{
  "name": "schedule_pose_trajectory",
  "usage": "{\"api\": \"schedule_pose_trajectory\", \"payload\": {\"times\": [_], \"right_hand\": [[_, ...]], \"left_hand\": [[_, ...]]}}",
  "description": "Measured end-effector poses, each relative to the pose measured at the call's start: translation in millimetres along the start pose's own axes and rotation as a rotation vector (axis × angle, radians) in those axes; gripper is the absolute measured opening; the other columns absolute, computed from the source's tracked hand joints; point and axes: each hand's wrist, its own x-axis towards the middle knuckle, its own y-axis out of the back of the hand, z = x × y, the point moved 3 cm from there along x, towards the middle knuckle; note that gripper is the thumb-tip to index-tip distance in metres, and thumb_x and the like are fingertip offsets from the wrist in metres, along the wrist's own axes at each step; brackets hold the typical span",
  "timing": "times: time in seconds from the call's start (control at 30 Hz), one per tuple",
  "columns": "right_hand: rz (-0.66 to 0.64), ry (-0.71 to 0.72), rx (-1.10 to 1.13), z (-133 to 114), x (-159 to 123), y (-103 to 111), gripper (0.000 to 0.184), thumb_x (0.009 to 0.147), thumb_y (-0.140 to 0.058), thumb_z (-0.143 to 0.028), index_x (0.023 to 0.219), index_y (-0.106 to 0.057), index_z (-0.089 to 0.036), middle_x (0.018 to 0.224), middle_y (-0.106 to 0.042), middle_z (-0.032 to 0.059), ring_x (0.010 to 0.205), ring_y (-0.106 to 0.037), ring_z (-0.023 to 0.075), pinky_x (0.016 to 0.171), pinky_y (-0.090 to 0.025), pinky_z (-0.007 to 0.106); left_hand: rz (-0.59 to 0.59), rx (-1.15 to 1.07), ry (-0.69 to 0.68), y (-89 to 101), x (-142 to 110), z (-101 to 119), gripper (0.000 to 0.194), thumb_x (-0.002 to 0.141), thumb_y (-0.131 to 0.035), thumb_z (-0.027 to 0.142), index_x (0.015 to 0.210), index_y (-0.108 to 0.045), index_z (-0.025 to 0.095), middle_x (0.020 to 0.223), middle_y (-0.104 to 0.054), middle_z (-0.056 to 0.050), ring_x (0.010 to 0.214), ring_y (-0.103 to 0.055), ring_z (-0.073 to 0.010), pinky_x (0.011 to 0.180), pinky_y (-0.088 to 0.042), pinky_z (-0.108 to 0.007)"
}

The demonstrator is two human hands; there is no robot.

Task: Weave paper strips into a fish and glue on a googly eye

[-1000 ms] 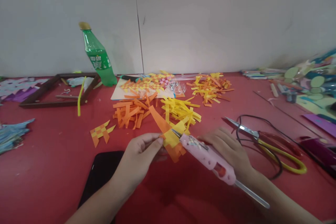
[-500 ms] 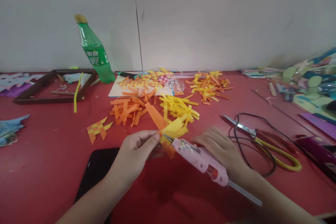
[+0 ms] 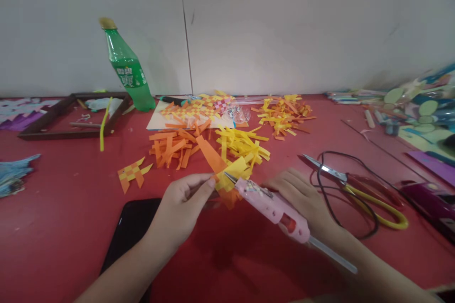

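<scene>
Between the thumb and fingers of my left hand [image 3: 190,206] is a woven piece of orange and yellow paper strips [image 3: 227,182], its loose ends fanning out. My right hand [image 3: 300,196] is wrapped round a pink hot glue gun [image 3: 272,208], with a clear glue stick [image 3: 334,255] poking from its back. The gun's metal nozzle lies over the yellow part of the woven paper; whether they touch I cannot tell. A finished-looking woven paper fish [image 3: 133,175] rests on the red table [image 3: 71,241] left of my left hand. Beyond the hands lie orange strips [image 3: 176,149] and yellow strips [image 3: 243,144].
A black phone [image 3: 130,234] lies under my left forearm. Red-and-yellow-handled scissors [image 3: 359,191] and a dark cord [image 3: 322,189] are right of my right hand. Farther back stand a green bottle [image 3: 131,75], a brown frame [image 3: 64,136] and a mixed strip pile [image 3: 282,116].
The glue gun's nozzle went left and down to near my left fingertips, then back slightly right and up over the yellow paper. My left hand keeps its pinch. The whole view shifted a little.
</scene>
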Motion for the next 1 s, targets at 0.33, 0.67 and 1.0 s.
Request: {"api": "schedule_pose_trajectory", "payload": {"times": [0.33, 0.67, 1.0], "right_hand": [[0.015, 0.008, 0.022, 0.0, -0.4, 0.5, 0.015, 0.097, -0.046, -0.025, 0.096, -0.059, -0.017, 0.075, -0.064, 0.0044, 0.066, -0.055, 0.0166, 0.06, -0.045, 0.029], [0.013, 0.005, 0.032, -1.0, -0.6, 0.9, 0.018, 0.098, -0.046, -0.026, 0.095, -0.061, -0.017, 0.074, -0.064, 0.0045, 0.065, -0.055, 0.0166, 0.059, -0.044, 0.029], [-0.005, 0.017, 0.046, -2.4, 1.7, 0.2, 0.023, 0.1, -0.042, -0.026, 0.094, -0.062, -0.018, 0.074, -0.065, 0.0046, 0.064, -0.055, 0.0165, 0.059, -0.042, 0.03]], "left_hand": [[-0.003, 0.07, -0.063, 1.8, 1.4, 0.1, 0.014, 0.081, -0.072, 0.033, 0.087, -0.071, 0.02, 0.081, -0.072, 0.003, 0.077, -0.07, -0.0114, 0.067, -0.058, -0.018], [-0.02, 0.199, -0.149, 1.9, 0.1, -2.3, 0.019, 0.084, -0.068, 0.037, 0.095, -0.071, 0.021, 0.083, -0.075, 0.001, 0.084, -0.072, -0.0147, 0.075, -0.059, -0.021], [-0.025, 0.311, -0.169, -0.2, -2.9, 3.2, 0.026, 0.086, -0.063, 0.035, 0.104, -0.073, 0.018, 0.093, -0.08, -0.005, 0.086, -0.074, -0.0195, 0.081, -0.06, -0.029]]}}
